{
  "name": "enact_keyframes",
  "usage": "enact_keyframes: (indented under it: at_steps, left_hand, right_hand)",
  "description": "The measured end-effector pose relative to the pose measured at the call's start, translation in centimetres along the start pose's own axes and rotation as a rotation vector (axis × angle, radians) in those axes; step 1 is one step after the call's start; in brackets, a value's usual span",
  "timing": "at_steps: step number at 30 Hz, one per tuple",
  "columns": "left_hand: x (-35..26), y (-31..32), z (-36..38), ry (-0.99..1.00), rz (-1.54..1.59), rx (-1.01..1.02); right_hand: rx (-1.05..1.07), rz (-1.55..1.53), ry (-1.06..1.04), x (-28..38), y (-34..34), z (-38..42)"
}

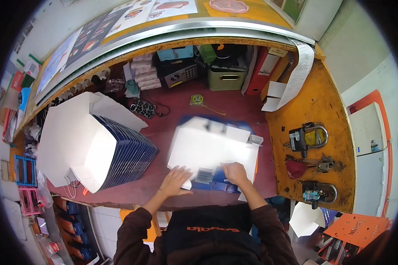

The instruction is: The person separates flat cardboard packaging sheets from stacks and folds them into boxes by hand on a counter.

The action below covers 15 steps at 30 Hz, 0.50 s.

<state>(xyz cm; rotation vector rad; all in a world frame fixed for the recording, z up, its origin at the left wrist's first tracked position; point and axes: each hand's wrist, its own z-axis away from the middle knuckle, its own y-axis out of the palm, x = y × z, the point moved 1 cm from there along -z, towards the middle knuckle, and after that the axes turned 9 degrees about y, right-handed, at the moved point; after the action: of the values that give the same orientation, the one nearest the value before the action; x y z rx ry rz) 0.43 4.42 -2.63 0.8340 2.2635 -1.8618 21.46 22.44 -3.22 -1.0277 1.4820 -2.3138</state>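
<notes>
A large white sheet (199, 150), partly blurred, lies over blue printed pieces on the dark red tabletop. My left hand (177, 179) rests on its lower left edge with the fingers spread. At the lower right edge is my right hand (235, 173), its fingers curled in, and what they hold, if anything, is too small to tell. Between the hands, a small stack of grey strips (204, 175) sits on a blue printed piece (220, 182). To the left stands a big stack of white and blue folded pieces (124, 152).
A tape measure (197, 100) and a patterned pouch (142, 107) lie behind the sheet. Farther back are a safe (181, 76), a green box (227, 78) and a red binder (262, 70). Padlocks (308, 138) and keys (325, 164) lie on the wooden ledge at right.
</notes>
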Motion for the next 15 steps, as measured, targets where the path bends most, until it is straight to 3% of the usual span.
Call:
enact_keyframes:
  at_steps: [2,4,5,6,8,12,14,15]
  left_hand:
    - [1.1,0.9,-1.1,0.049,-0.076,-0.028]
    - [2.4,2.2,-2.6,-0.401,0.091,0.106]
    - [3.2,2.9,-4.0,-0.486,0.007,0.063]
    - [4.3,4.0,-4.9,-0.611,0.039,0.201]
    - [5.3,4.4,-6.9,-0.629,0.046,0.208]
    - [4.2,2.9,-7.4,-0.585,0.037,0.255]
    - [4.3,2.8,-7.2,-0.276,-0.216,-0.064]
    - [5.2,3.7,-7.1,-0.344,-0.109,0.021]
  right_hand:
    - [0.039,0.047,0.003,0.8,-1.2,-0.1]
    - [0.003,0.075,-0.021,0.1,-0.1,-0.5]
    - [0.008,0.068,-0.022,0.0,0.3,-0.6]
    - [0.038,0.104,-0.049,-0.3,0.8,-0.6]
    - [0.06,0.144,-0.08,-0.6,0.7,-0.7]
    - [-0.226,0.012,-0.136,-0.5,0.6,-0.8]
    - [-0.293,-0.055,-0.107,-0.5,1.0,-0.8]
    - [-0.315,-0.053,-0.101,-0.6,1.1,-0.9]
